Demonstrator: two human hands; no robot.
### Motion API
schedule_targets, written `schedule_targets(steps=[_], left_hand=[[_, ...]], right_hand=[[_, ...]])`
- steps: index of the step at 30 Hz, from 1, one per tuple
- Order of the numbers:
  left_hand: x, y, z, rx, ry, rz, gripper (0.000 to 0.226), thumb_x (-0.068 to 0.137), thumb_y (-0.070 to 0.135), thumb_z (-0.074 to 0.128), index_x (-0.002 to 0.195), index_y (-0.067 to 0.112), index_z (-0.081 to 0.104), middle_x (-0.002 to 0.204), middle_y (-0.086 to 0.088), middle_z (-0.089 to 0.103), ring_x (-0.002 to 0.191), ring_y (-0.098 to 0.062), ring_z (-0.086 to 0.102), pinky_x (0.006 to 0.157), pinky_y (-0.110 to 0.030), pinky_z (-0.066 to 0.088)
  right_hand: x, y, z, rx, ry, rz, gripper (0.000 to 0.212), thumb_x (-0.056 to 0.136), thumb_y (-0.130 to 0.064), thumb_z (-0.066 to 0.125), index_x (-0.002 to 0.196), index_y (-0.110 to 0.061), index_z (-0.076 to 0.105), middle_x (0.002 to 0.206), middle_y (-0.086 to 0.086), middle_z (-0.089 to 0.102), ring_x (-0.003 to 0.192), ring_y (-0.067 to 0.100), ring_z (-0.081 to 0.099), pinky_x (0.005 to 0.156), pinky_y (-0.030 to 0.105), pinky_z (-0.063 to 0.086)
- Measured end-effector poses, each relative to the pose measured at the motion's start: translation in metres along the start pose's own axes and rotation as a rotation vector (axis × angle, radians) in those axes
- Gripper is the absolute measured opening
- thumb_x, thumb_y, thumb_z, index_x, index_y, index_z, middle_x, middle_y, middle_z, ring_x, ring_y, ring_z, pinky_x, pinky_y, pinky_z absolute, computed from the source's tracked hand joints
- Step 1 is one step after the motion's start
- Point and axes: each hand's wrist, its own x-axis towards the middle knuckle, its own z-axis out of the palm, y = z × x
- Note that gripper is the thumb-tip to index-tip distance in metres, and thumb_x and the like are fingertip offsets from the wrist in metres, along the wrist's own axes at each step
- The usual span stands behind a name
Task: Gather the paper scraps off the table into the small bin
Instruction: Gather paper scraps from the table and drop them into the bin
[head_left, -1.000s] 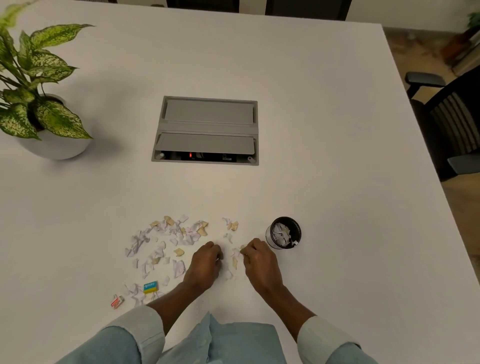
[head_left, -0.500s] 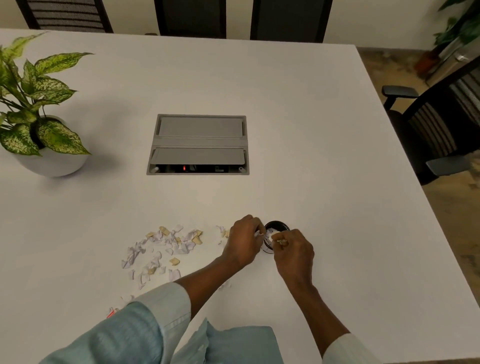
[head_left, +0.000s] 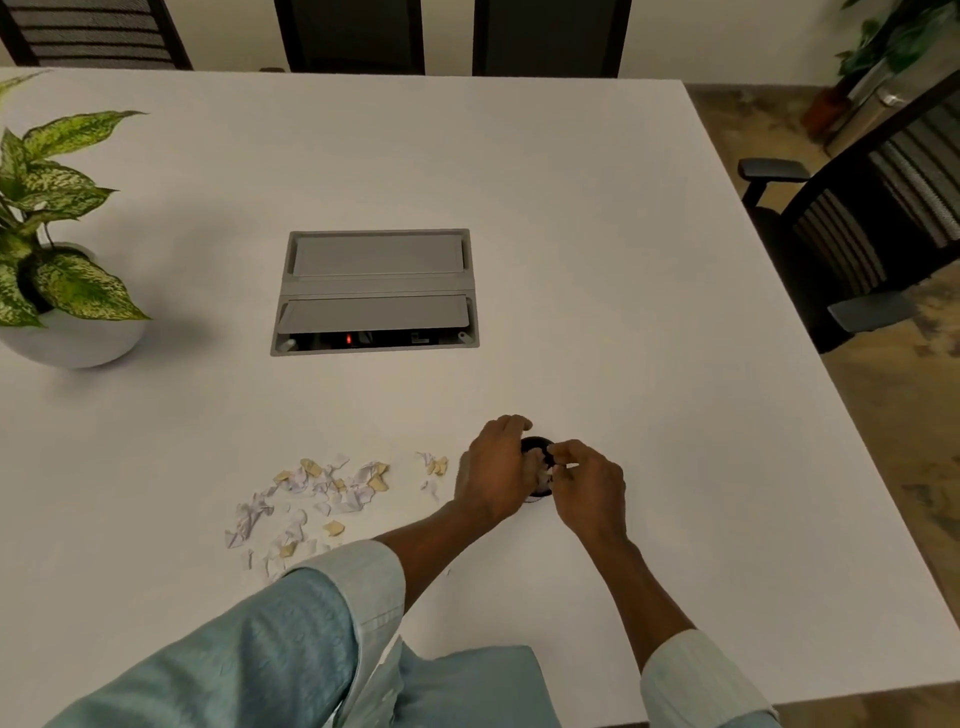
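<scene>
Table (head_left: 597, 249): white, fills most of the frame.
Cable box (head_left: 375, 292): grey, recessed at centre, near flap ajar.
Potted plant (head_left: 49, 270): left edge.
Chairs (head_left: 852, 244): dark, top and right edges.
Small bin (head_left: 535, 446): black, lower centre, mostly hidden between my hands.
Left hand (head_left: 493, 473): curled against the bin's left side; whether it pinches paper, cannot tell.
Right hand (head_left: 589, 483): fingertips pinched on white scraps over the bin.
Paper scraps (head_left: 322, 493): white and tan, scattered lower left of the bin.

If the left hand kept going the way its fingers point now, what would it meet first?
The left hand points right, curled over the small bin. It would likely meet the right hand's fingertips first; depth is unclear.
</scene>
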Motion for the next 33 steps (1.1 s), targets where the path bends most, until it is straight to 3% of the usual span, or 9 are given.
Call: schedule_targets(steps=[5, 7, 9, 12, 14, 17, 20, 29, 33], left_hand=[[-0.017, -0.038, -0.002, 0.051, 0.077, -0.035, 0.033, 0.099, 0.035, 0.059, 0.129, 0.021, 0.059, 0.129, 0.002, 0.064, 0.121, -0.019, 0.058, 0.089, -0.040, 0.055], [-0.026, -0.059, -0.004, 0.189, -0.052, -0.056, 0.042, 0.098, 0.036, 0.060, 0.136, 0.018, 0.053, 0.136, -0.001, 0.057, 0.127, -0.023, 0.054, 0.088, -0.043, 0.055], [-0.038, -0.082, -0.004, 0.320, -0.240, -0.030, 0.060, 0.097, 0.037, 0.062, 0.147, 0.012, 0.042, 0.153, -0.007, 0.044, 0.143, -0.027, 0.041, 0.099, -0.046, 0.053], [-0.055, -0.110, 0.002, 0.457, -0.474, 0.045, 0.084, 0.097, 0.040, 0.063, 0.161, 0.008, 0.019, 0.172, -0.013, 0.006, 0.160, -0.030, 0.005, 0.127, -0.043, 0.024], [-0.065, -0.122, 0.009, 0.526, -0.564, 0.076, 0.094, 0.096, 0.041, 0.065, 0.163, 0.007, 0.009, 0.172, -0.013, -0.013, 0.160, -0.029, -0.010, 0.130, -0.042, 0.007], [-0.073, -0.128, 0.016, 0.622, -0.597, 0.095, 0.102, 0.095, 0.040, 0.067, 0.162, 0.005, -0.002, 0.167, -0.015, -0.027, 0.158, -0.030, -0.020, 0.130, -0.043, -0.001], [-0.068, -0.125, 0.017, 0.657, -0.619, 0.091, 0.103, 0.095, 0.039, 0.067, 0.162, 0.005, -0.002, 0.168, -0.015, -0.026, 0.158, -0.031, -0.020, 0.130, -0.046, -0.003], [-0.063, -0.127, 0.010, 0.594, -0.656, 0.067, 0.099, 0.095, 0.037, 0.067, 0.163, 0.010, 0.000, 0.169, -0.009, -0.026, 0.158, -0.025, -0.020, 0.131, -0.048, -0.001], [-0.064, -0.128, 0.007, 0.557, -0.655, 0.058, 0.099, 0.096, 0.035, 0.066, 0.163, 0.011, -0.002, 0.169, -0.008, -0.025, 0.158, -0.024, -0.020, 0.131, -0.048, 0.001]], right_hand=[[-0.006, 0.011, -0.006, 0.006, 0.029, 0.010, 0.024, 0.090, -0.002, 0.068, 0.102, -0.021, 0.073, 0.100, -0.003, 0.075, 0.080, 0.013, 0.070, 0.074, 0.035, 0.062], [-0.009, 0.017, -0.011, -0.060, 0.018, 0.009, 0.026, 0.088, -0.004, 0.071, 0.101, -0.026, 0.072, 0.099, -0.006, 0.071, 0.076, 0.012, 0.068, 0.071, 0.036, 0.060], [-0.012, 0.022, -0.014, -0.137, -0.027, -0.003, 0.028, 0.087, -0.008, 0.073, 0.105, -0.030, 0.071, 0.100, -0.008, 0.065, 0.075, 0.011, 0.066, 0.070, 0.035, 0.058], [-0.012, 0.027, -0.016, -0.221, -0.126, -0.054, 0.031, 0.090, -0.014, 0.073, 0.114, -0.032, 0.069, 0.105, -0.007, 0.060, 0.079, 0.012, 0.066, 0.072, 0.035, 0.058], [-0.011, 0.027, -0.017, -0.290, -0.199, -0.089, 0.035, 0.091, -0.017, 0.073, 0.121, -0.033, 0.067, 0.107, -0.005, 0.059, 0.087, 0.016, 0.066, 0.075, 0.039, 0.058], [-0.008, 0.027, -0.016, -0.383, -0.261, -0.143, 0.038, 0.092, -0.019, 0.071, 0.127, -0.034, 0.065, 0.107, -0.004, 0.059, 0.095, 0.017, 0.063, 0.077, 0.039, 0.057], [-0.007, 0.026, -0.016, -0.426, -0.251, -0.207, 0.029, 0.095, -0.022, 0.069, 0.122, -0.031, 0.071, 0.102, -0.003, 0.062, 0.098, 0.018, 0.062, 0.074, 0.037, 0.056], [-0.004, 0.016, -0.021, -0.540, -0.107, -0.346, 0.012, 0.096, -0.020, 0.067, 0.101, -0.023, 0.077, 0.086, -0.002, 0.063, 0.080, 0.020, 0.062, 0.052, 0.035, 0.052], [-0.001, 0.003, -0.014, -0.503, -0.063, -0.339, 0.012, 0.095, -0.020, 0.067, 0.103, -0.022, 0.076, 0.088, -0.002, 0.064, 0.082, 0.021, 0.063, 0.053, 0.036, 0.053]])
